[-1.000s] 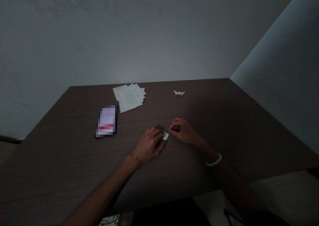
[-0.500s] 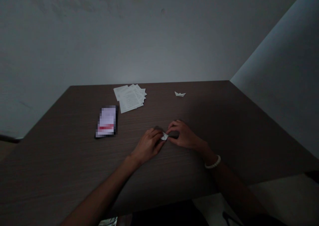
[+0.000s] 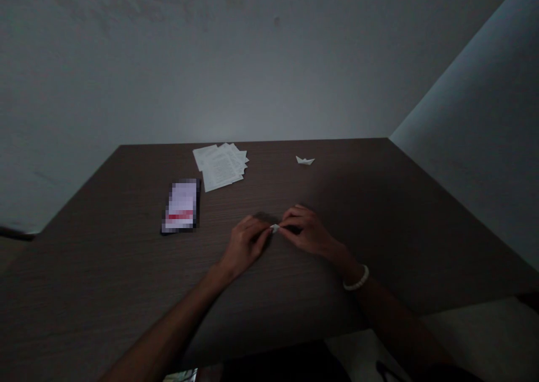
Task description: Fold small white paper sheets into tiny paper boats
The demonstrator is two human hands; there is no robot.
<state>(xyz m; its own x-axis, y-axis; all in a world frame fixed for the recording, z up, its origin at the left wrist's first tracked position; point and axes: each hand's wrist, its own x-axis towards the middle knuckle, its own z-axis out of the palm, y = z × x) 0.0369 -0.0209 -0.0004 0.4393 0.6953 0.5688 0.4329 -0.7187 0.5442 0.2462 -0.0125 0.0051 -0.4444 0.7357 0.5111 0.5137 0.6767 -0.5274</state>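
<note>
Left hand (image 3: 243, 247), formerly with its fingers laid over the small folded paper (image 3: 275, 228), has drawn back to the left end of the piece; the right hand (image 3: 310, 233), clear of the paper in the earliest view, has closed in from the right. Both hands now meet the piece from opposite sides, with 1 end to each. Fingers of the left hand: thumb and forefinger pinch the left end, the others curled beside them. Fingers of the right hand: thumb and forefinger pinch the right end, the rest bent close together above. The folded paper (white, and mostly hidden by the fingertips) lies between the 2 hands, over the near middle of the table (image 3: 138, 275); whether it touches the wood cannot be told. A pale beaded bracelet (image 3: 357, 286) encircles the right wrist. Farther back, right of centre, 1 white paper boat (image 3: 305, 161) rests with both pointed ends upward. Left of it, near the back edge, printed sheets (image 3: 221, 167) overlap in a loose fan. Nearer the person and to the left of the sheets lies a phone (image 3: 182, 205), its lit screen blurred into blocks, with a red band low down.
</note>
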